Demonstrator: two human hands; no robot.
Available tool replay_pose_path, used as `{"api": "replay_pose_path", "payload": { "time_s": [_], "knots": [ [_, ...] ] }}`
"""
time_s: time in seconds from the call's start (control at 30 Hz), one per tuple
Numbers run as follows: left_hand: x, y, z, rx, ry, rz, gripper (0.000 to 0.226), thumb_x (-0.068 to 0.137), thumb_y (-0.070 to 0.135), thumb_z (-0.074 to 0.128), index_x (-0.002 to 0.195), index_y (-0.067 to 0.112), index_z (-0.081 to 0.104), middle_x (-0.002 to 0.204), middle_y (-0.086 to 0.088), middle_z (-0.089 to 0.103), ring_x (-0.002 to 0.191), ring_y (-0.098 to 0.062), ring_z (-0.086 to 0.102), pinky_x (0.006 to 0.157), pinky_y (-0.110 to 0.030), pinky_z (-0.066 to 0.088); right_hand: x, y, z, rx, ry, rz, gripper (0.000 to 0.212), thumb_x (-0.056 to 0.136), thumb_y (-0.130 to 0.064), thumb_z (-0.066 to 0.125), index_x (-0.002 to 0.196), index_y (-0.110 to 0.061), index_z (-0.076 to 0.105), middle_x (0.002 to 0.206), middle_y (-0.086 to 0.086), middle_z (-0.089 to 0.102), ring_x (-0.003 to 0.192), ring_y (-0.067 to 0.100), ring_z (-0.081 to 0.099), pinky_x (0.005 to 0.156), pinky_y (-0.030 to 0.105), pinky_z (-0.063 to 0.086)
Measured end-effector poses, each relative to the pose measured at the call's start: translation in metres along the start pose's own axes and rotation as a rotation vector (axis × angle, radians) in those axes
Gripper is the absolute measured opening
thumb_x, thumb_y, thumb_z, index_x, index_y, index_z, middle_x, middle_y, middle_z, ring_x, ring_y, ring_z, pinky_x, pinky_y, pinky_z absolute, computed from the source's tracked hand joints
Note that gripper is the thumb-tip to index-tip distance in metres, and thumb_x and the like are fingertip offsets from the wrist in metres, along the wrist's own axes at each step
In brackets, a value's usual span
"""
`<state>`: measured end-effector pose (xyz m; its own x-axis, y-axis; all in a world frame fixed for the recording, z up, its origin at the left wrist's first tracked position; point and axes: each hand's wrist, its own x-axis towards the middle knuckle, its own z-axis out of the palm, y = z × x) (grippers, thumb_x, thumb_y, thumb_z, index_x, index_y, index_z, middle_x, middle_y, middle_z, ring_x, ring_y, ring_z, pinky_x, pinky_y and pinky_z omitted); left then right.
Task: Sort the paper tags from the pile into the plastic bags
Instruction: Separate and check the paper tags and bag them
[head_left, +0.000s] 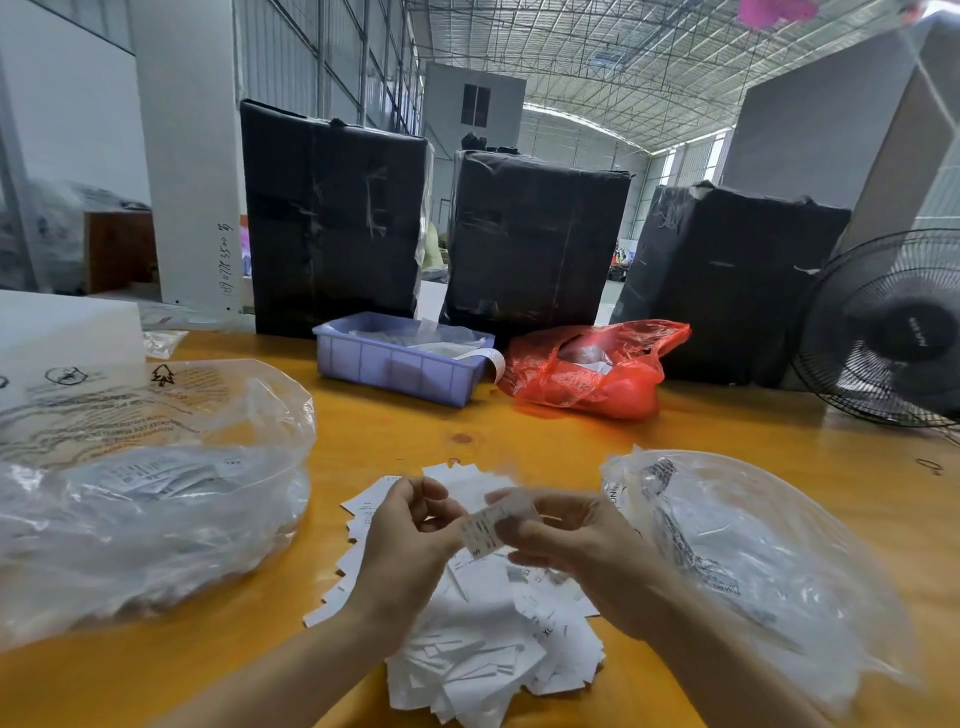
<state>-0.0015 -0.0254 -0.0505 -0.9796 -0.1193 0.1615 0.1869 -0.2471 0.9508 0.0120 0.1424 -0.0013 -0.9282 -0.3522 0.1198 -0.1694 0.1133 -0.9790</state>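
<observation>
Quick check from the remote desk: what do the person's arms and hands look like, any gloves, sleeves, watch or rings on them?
Both are bare. The left hand and right hand wear no gloves, and no ring shows on the fingers in view. The left forearm and right forearm run bare to the bottom edge of the picture: no sleeve, watch, bracelet or wristband shows. The fingertips are slightly blurred, so fine detail there cannot be told.

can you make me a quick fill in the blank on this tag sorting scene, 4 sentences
1. Both hands hold one paper tag above the ____ of tags.
2. A clear plastic bag lies on each ____ of the pile.
3. The tray at the back of the table is ____ in colour.
4. Beside the tray lies a ____ plastic bag.

Missing words: pile; side; purple; red
</observation>
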Motion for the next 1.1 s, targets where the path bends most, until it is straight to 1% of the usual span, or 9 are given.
{"api": "replay_pose_path", "payload": {
  "time_s": [0.07, 0.13, 0.2, 0.33, 0.47, 0.53, 0.67, 0.8, 1.1],
  "knots": [
    [-0.001, -0.001, 0.000, 0.007, -0.030, -0.013, 0.035, 0.072, -0.010, 0.072, 0.090, 0.010, 0.049, 0.069, 0.000, 0.060, 0.069, -0.013, 0.061, 0.062, -0.022, 0.053, 0.000, 0.000, 0.002, -0.111, 0.099, -0.081, 0.008, 0.081, -0.008, 0.069, 0.086, -0.009, 0.076, 0.089, 0.018, 0.072, 0.078, 0.019, 0.061, 0.071, 0.030, 0.048],
    [-0.002, 0.000, 0.001, 0.018, -0.066, -0.059, 0.038, 0.071, -0.005, 0.075, 0.097, 0.010, 0.051, 0.068, 0.001, 0.064, 0.071, -0.016, 0.064, 0.066, -0.027, 0.053, 0.000, 0.002, -0.001, -0.239, 0.157, -0.135, 0.009, 0.084, -0.004, 0.066, 0.079, -0.001, 0.073, 0.070, 0.022, 0.063, 0.064, 0.019, 0.051, 0.060, 0.034, 0.039],
    [-0.002, 0.004, 0.001, -0.001, -0.120, -0.146, 0.040, 0.074, -0.005, 0.073, 0.106, 0.010, 0.054, 0.074, -0.001, 0.069, 0.074, -0.019, 0.067, 0.065, -0.027, 0.053, 0.000, 0.003, -0.007, -0.364, 0.114, -0.147, 0.020, 0.082, -0.004, 0.066, 0.069, 0.011, 0.062, 0.057, 0.013, 0.045, 0.055, 0.016, 0.038, 0.054, 0.033, 0.027],
    [-0.006, 0.015, 0.000, -0.035, -0.345, -0.320, 0.044, 0.065, 0.018, 0.077, 0.107, 0.009, 0.067, 0.094, -0.013, 0.071, 0.080, -0.023, 0.064, 0.071, -0.030, 0.050, -0.003, 0.002, -0.008, -0.522, -0.082, -0.115, 0.022, 0.078, -0.004, 0.063, 0.068, 0.013, 0.054, 0.062, 0.009, 0.041, 0.062, 0.015, 0.037, 0.057, 0.035, 0.028],
    [-0.008, 0.016, 0.001, 0.011, -0.347, -0.236, 0.034, 0.067, 0.025, 0.074, 0.092, 0.003, 0.074, 0.099, -0.025, 0.069, 0.081, -0.027, 0.062, 0.075, -0.032, 0.049, -0.005, 0.000, -0.004, -0.535, -0.139, -0.159, 0.022, 0.078, -0.003, 0.061, 0.062, 0.008, 0.049, 0.062, 0.008, 0.038, 0.063, 0.013, 0.037, 0.058, 0.034, 0.029],
    [-0.009, 0.017, 0.002, 0.017, -0.334, -0.190, 0.028, 0.068, 0.026, 0.072, 0.087, 0.005, 0.077, 0.093, -0.022, 0.071, 0.078, -0.024, 0.066, 0.072, -0.027, 0.053, -0.004, 0.000, -0.005, -0.548, -0.124, -0.169, 0.017, 0.078, -0.003, 0.062, 0.070, 0.011, 0.056, 0.063, 0.017, 0.049, 0.065, 0.014, 0.043, 0.059, 0.035, 0.034],
    [-0.008, 0.017, 0.003, 0.000, -0.242, -0.149, 0.021, 0.063, 0.024, 0.072, 0.077, 0.010, 0.078, 0.085, -0.017, 0.073, 0.073, -0.018, 0.068, 0.075, -0.029, 0.055, -0.002, -0.004, -0.010, -0.447, 0.023, -0.183, 0.015, 0.081, 0.001, 0.063, 0.075, 0.015, 0.060, 0.063, 0.018, 0.051, 0.061, 0.016, 0.043, 0.056, 0.034, 0.033],
    [-0.006, 0.018, 0.002, -0.058, -0.159, -0.164, 0.014, 0.061, 0.015, 0.073, 0.071, 0.006, 0.076, 0.075, -0.011, 0.073, 0.063, -0.014, 0.068, 0.061, -0.020, 0.054, 0.001, -0.008, -0.016, -0.242, 0.266, -0.191, 0.007, 0.084, -0.005, 0.066, 0.080, -0.002, 0.070, 0.070, 0.014, 0.069, 0.063, 0.021, 0.060, 0.062, 0.031, 0.045],
    [-0.008, 0.016, 0.004, -0.085, -0.179, -0.189, 0.019, 0.053, 0.019, 0.076, 0.068, 0.007, 0.077, 0.077, -0.014, 0.073, 0.068, -0.018, 0.069, 0.066, -0.022, 0.057, 0.001, -0.007, -0.002, -0.053, 0.314, -0.219, 0.006, 0.081, -0.002, 0.069, 0.080, -0.008, 0.070, 0.072, 0.003, 0.073, 0.064, 0.010, 0.068, 0.060, 0.014, 0.048]
  ]
}}
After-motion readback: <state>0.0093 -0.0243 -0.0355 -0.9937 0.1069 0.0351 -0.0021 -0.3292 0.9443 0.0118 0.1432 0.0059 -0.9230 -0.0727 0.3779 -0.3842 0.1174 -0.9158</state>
